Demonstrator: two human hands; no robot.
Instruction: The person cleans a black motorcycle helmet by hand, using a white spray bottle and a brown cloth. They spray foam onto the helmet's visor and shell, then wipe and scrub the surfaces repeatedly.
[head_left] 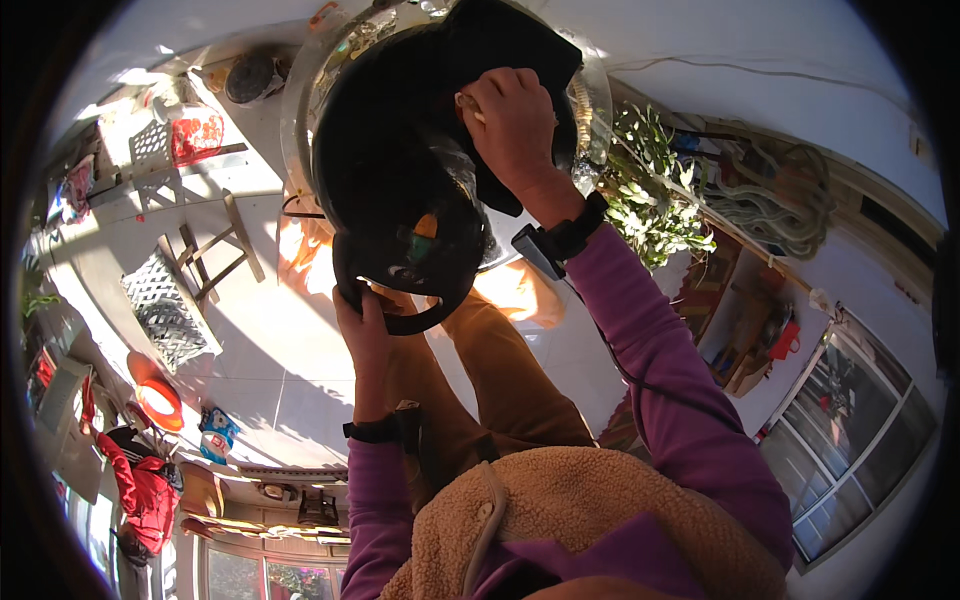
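Two purple-sleeved arms [650, 300] reach forward, the right farther out. The left hand [363, 335] curls around the handle edge of a black vessel [375, 190], held tilted before the body; the right hand [512, 125], bent over it, pinches a small pale piece [468, 104].

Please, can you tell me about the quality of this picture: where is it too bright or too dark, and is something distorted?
In the head view, sunlight washes out patches of the floor, with shadows beside them; in the head view, the black object loses much surface detail in darkness; also in the head view, fisheye distortion bends the outer surroundings, and the corners are black.
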